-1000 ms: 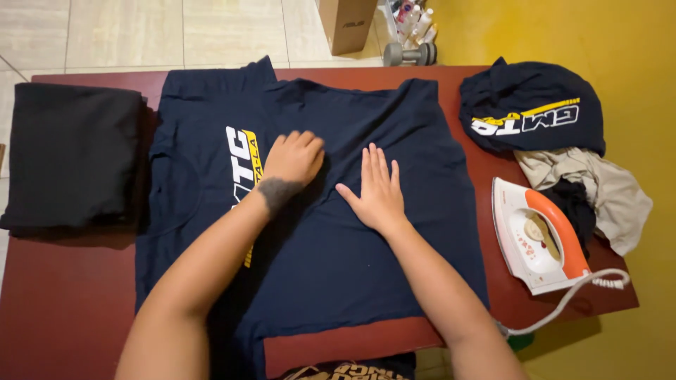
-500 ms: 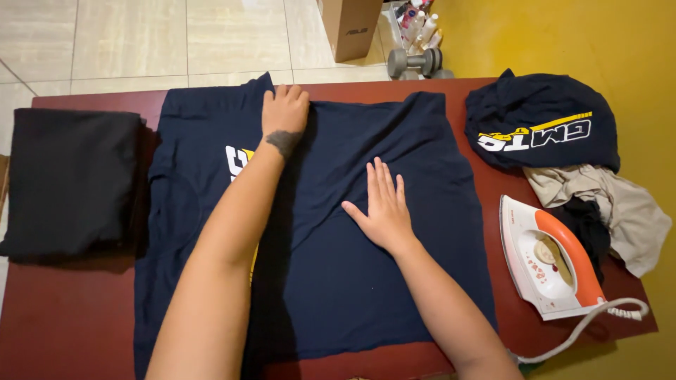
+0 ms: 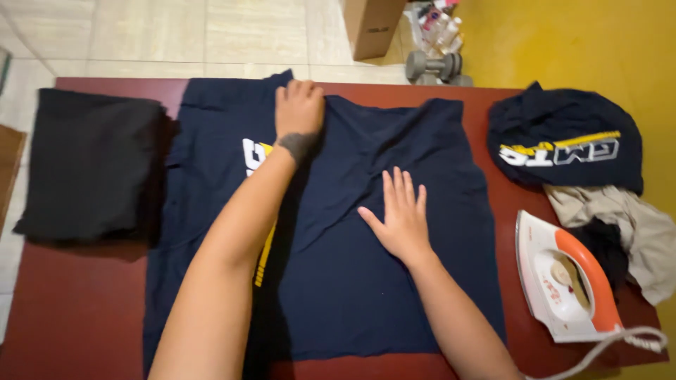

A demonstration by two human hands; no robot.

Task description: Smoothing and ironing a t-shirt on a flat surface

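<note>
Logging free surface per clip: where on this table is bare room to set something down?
Bare table shows at the near left, below the folded black cloth and left of the navy T-shirt. The right side is crowded: iron, bundled navy shirt, crumpled beige garment.

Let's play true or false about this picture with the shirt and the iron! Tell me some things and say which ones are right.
1. The right hand lies flat on the dark blue shirt. True.
2. The left hand is holding the iron. False: it rests at the far edge of the shirt, and the iron sits alone on the table to the right.
3. The iron has an orange handle. True.
4. A folded black cloth lies to the left of the shirt. True.
5. The dumbbell is on the table. False: it is on the floor beyond the table.
6. The wall is green. False: it is yellow.
</note>
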